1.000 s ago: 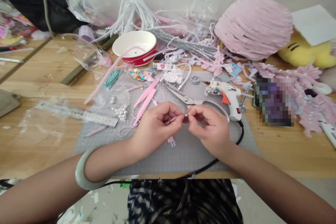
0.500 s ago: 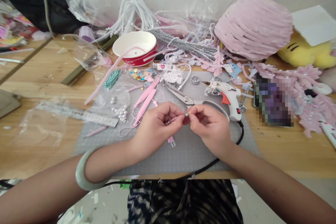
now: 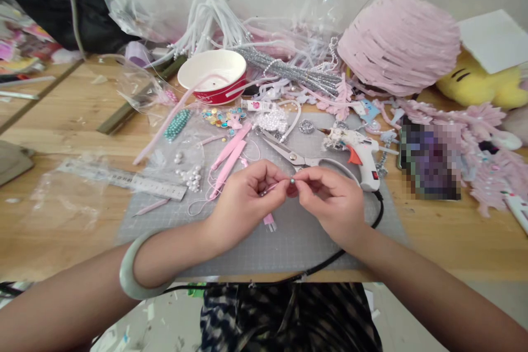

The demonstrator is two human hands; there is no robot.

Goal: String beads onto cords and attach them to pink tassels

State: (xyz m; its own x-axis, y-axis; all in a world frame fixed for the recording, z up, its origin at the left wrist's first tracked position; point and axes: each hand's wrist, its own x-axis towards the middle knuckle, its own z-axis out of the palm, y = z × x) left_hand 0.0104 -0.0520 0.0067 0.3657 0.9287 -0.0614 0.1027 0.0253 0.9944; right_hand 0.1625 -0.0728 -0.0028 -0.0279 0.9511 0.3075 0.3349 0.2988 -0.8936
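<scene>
So the left hand [image 3: 249, 201] and right hand [image 3: 330, 198] were practically touching, fingertips pinched around a tiny teal bead [image 3: 292, 181] between them, scissors [image 3: 295, 158] lying just beyond.

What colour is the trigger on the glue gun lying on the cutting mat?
The trigger is orange, seen best in the head view.

Black fabric [image 3: 86, 19] lies at the upper left of my view. Near upper centre I have a red-and-white bowl [image 3: 212, 80], a pink strip [image 3: 165, 126] across its rim. At upper right, my big pink ball [image 3: 400, 44] sits beside a yellow plush [image 3: 478, 85]; a white sheet [image 3: 495, 38] covers part of it. A ruler [image 3: 136, 181] lies left of centre, partly under clear plastic [image 3: 66, 198].
</scene>
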